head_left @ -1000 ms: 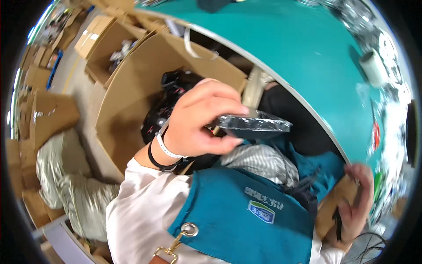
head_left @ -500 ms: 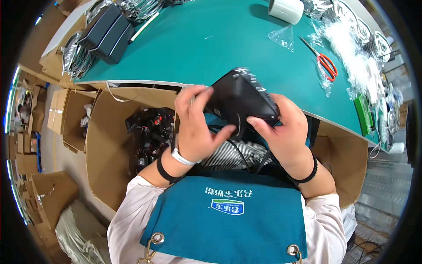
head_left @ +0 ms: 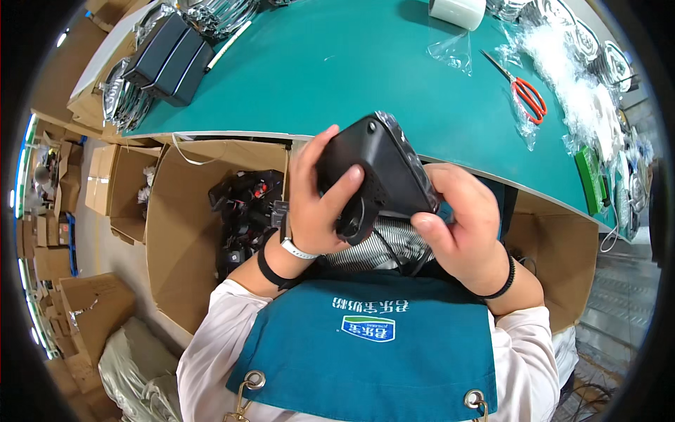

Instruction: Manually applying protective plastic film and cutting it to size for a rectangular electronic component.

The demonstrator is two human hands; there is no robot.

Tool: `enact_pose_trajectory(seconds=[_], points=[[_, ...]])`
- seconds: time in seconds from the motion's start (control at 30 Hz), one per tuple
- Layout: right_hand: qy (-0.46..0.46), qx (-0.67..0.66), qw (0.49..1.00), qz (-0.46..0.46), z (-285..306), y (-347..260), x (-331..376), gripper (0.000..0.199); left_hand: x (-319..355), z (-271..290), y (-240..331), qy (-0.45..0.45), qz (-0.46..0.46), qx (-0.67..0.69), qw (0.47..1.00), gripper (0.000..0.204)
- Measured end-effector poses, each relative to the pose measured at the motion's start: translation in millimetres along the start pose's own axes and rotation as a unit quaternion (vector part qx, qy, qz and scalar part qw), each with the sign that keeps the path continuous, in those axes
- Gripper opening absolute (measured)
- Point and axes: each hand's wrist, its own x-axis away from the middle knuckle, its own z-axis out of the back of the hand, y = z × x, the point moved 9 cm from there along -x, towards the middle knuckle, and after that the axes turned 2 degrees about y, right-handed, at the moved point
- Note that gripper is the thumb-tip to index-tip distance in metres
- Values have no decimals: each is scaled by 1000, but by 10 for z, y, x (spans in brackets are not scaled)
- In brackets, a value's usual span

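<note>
A black plastic device (head_left: 391, 165) with rounded edges hangs tilted in front of me, just off the table's near edge. Small holes dot its face, and a round dark spot marks its upper corner. From its lower left side sticks a curved black part (head_left: 363, 219) that I cannot name. My left hand (head_left: 318, 200) grips the device's left side, fingers spread over its face and back. On the right edge, my right hand (head_left: 460, 218) pinches the lower corner between thumb and bent fingers. A black cable (head_left: 387, 247) runs down below the device.
Beyond lies a green table (head_left: 316, 84) with red-handled scissors (head_left: 527, 100), a white roll (head_left: 457, 13), plastic wrap (head_left: 450, 53) and a green box (head_left: 589, 179). Stacked black boxes (head_left: 169, 60) stand far left. A cardboard box (head_left: 183, 225) of black parts sits left of my lap.
The device has turned in my hands, so more of its holed face and the curved part show. My left fingers have shifted onto its face; my right hand stays at its right edge.
</note>
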Motion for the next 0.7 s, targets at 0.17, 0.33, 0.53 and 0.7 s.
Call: enact_pose_trajectory(seconds=[0.17, 0.33, 0.53, 0.7], points=[[47, -94, 989, -104, 230, 89, -50, 47, -101, 116, 191, -90, -61, -111, 988, 60], [35, -52, 990, -125, 259, 70, -43, 42, -69, 36, 369, -150, -101, -140, 973, 51], [-56, -21, 994, -93, 231, 59, -127, 23, -79, 9, 304, -172, -104, -93, 975, 54], [-73, -100, 988, -89, 258, 103, -90, 16, -105, -51, 241, -217, -20, 137, 966, 60]])
